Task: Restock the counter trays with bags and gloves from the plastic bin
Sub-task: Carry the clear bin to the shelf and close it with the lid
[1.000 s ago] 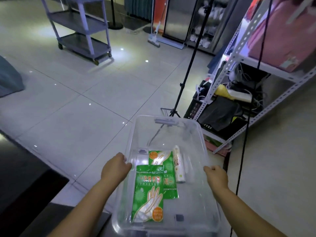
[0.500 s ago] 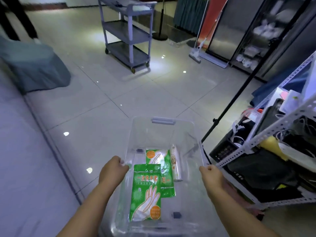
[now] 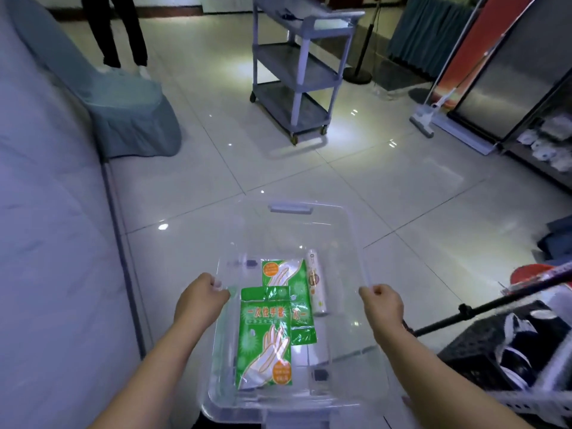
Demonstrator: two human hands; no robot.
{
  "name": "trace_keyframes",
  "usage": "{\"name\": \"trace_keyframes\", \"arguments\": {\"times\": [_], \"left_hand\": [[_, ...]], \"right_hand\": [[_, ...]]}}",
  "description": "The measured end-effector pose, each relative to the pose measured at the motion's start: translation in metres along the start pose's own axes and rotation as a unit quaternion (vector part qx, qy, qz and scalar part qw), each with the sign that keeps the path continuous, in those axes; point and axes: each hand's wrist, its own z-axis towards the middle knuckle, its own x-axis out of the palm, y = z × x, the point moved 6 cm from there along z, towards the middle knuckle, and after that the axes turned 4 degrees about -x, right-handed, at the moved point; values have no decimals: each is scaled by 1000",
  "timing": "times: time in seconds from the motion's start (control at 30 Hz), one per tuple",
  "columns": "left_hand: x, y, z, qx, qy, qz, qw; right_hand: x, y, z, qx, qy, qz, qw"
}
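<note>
I carry a clear plastic bin [image 3: 356, 243] in front of me, above the tiled floor. My left hand [image 3: 198, 300] grips its left rim and my right hand [image 3: 383, 308] grips its right rim. Inside lie two green packs of disposable gloves: one near me [image 3: 264, 339], the other [image 3: 283, 272] partly under it, farther away. A white roll of bags [image 3: 315, 286] lies along their right side.
A grey covered surface [image 3: 46, 243] runs along the left. A grey three-shelf cart [image 3: 297, 66] stands ahead, a draped chair [image 3: 123, 103] at the left with a person's legs [image 3: 119, 29] behind it. A black crate [image 3: 501, 345] and a tripod leg [image 3: 495, 300] sit at the right.
My view has swung left while I carry the bin: the metal shelving has slid out at the right, the cart and covered surface have come nearer. My hands keep their grip.
</note>
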Motion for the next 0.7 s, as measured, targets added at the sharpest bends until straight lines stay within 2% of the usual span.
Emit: {"name": "trace_keyframes", "arguments": {"times": [0.37, 0.7], "left_hand": [[-26, -131, 218, 68, 63, 88, 992], [64, -291, 326, 145, 140, 134, 970]], "right_hand": [[72, 96, 129, 51, -79, 23, 995], [34, 116, 263, 92, -186, 27, 978]]}}
